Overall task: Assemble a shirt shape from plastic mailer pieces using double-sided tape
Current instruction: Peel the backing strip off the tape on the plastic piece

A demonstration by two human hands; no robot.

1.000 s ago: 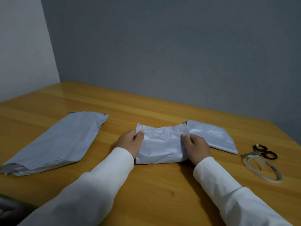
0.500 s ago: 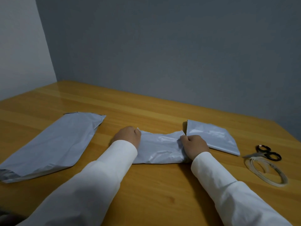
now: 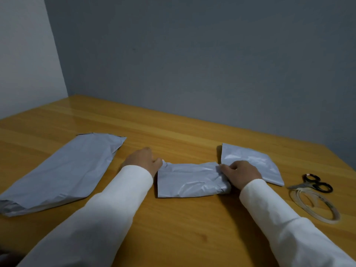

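No readable text, labels, brands or numbers on anything in view.

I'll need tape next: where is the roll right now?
In the head view the tape roll lies flat on the table's far right, just in front of the scissors, right of the right hand.

I see a glossy varnished wooden table. The grey plastic mailer pieces look smooth with a faint sheen: the middle piece crinkled, the left mailer flatter. My sleeves look like matt white cloth.
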